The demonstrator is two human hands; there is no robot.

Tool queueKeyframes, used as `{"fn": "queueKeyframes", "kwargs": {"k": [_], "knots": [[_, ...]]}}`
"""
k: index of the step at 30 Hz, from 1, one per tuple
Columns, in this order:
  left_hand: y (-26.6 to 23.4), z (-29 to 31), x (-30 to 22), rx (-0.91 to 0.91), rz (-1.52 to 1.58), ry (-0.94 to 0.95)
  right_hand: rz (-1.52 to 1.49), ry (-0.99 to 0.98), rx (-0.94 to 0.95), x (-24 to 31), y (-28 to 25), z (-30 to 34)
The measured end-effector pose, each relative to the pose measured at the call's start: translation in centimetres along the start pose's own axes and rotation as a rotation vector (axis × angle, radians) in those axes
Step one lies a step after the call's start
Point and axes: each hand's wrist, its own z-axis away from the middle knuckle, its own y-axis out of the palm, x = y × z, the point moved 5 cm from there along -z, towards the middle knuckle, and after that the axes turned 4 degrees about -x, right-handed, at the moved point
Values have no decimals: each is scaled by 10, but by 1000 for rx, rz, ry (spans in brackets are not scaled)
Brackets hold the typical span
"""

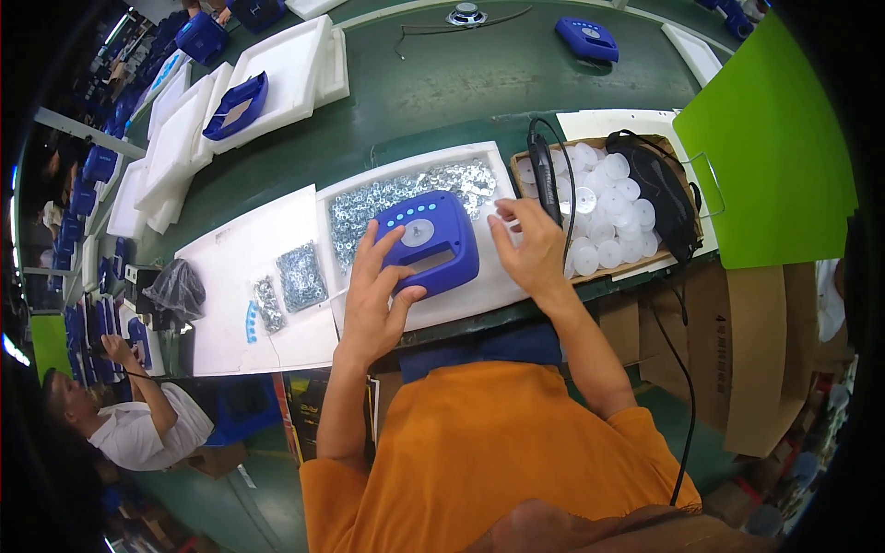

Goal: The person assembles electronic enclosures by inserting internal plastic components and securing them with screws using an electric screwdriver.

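Note:
A blue plastic housing (456, 241) lies tilted over the white foam tray in front of me. It has a row of light-blue dots, a rectangular opening and a translucent white disc (418, 233) with a small post at its centre. My left hand (373, 300) grips the housing's left side, one finger reaching onto the disc. To the right, my right hand (530, 247) hovers apart from the housing, thumb and forefinger drawn together; anything between them is too small to make out. Loose small metal hardware pieces (369, 207), like nuts or washers, fill the tray's far part.
A cardboard box of white discs (613, 212) stands at right, with a black electric screwdriver (544, 175) and black pouch (659, 198). Bagged hardware (301, 276) lies left. Beyond are foam trays (277, 69), another blue housing (587, 40) and a speaker (466, 15). A co-worker (147, 424) sits left.

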Motion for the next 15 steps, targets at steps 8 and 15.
{"fn": "queueKeyframes", "kwargs": {"k": [8,15], "knots": [[-18,6,-23,-68,-64,57,-107,-15,33,12,14,35],[-16,-40,-8,-161,-189,223,-98,-27,65,8,20,35]]}}
